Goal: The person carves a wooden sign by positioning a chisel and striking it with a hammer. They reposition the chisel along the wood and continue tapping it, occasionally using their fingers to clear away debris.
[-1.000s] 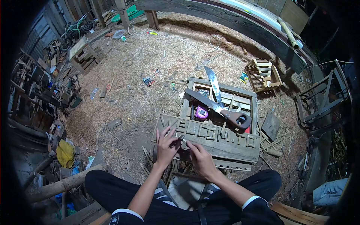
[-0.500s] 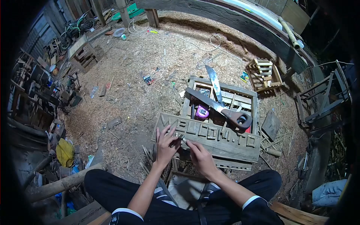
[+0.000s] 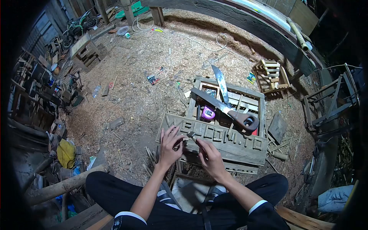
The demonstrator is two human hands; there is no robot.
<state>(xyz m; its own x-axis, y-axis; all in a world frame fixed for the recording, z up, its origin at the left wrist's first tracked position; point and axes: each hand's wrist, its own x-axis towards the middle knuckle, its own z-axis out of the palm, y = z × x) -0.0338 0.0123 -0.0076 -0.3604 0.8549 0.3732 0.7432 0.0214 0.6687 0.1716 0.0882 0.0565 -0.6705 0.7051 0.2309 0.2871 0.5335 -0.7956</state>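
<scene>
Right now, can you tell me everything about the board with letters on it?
The long board looks like weathered grey-brown wood. It lies letter side up across the near side of a wooden frame. Small strips form a row of raised letters, ending in T and O. Fingers of the left hand and right hand are over its left half; whether they press it, I can't tell.

Left hand (image 3: 169, 148): fingers splayed toward 12 o'clock. Right hand (image 3: 211, 158): curled, pointing 11. Forearms (image 3: 148, 193) angled inward, wrists (image 3: 222, 176) apart.
</scene>
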